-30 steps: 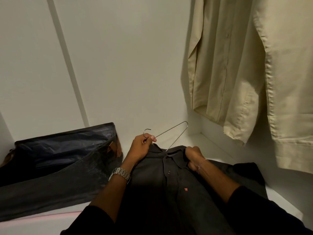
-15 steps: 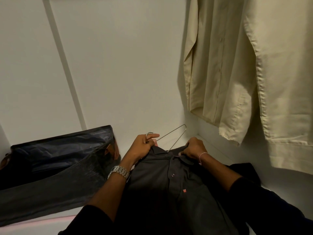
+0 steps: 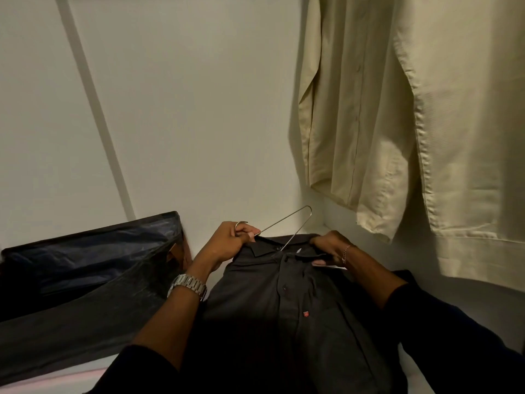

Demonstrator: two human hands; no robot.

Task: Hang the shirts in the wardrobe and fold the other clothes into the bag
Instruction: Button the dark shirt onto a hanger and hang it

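Now two shirts (image 3: 284, 302) (image 3: 397, 115), one hanger (image 3: 287, 226).

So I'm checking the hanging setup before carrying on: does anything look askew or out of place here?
Only the thin metal wire hanger: it sits half out of the dark grey button shirt, one arm poking past the collar. The left hand grips its hook; the right hand holds the collar.
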